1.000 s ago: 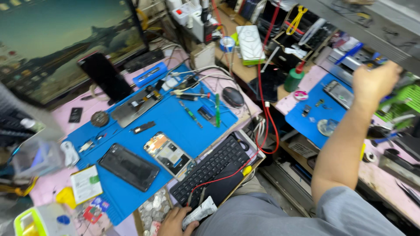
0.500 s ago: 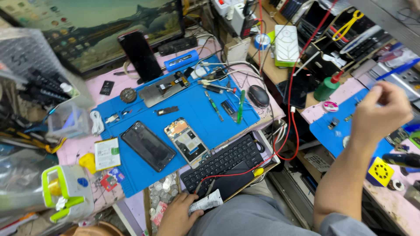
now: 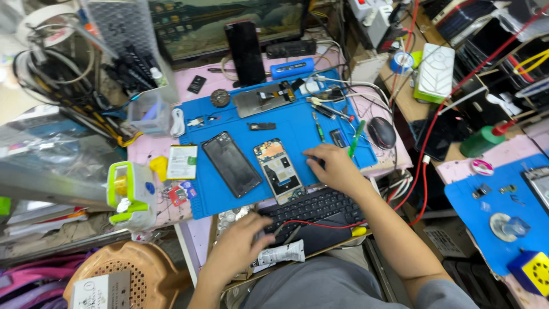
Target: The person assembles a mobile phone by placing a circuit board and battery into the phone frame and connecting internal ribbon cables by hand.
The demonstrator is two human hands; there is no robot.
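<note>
So the right hand (image 3: pixel 333 166) is back from that side bench now, resting loose-fingered and empty on the blue mat (image 3: pixel 297 129) beside the opened phone (image 3: pixel 280 170). The left hand (image 3: pixel 243 246) is pinching a white tube (image 3: pixel 280 253) near the keyboard (image 3: pixel 311 209).

Monitor (image 3: pixel 223 26), black mouse (image 3: pixel 381 132), green bottle (image 3: pixel 479 141), brown plastic stool (image 3: pixel 128 274), clear plastic cup (image 3: pixel 149 111)

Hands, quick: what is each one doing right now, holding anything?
Left hand: fingers curled at the keyboard edge, above a white tube; a hold cannot be told.
Right hand: palm down on the blue mat, holding nothing visible.
</note>
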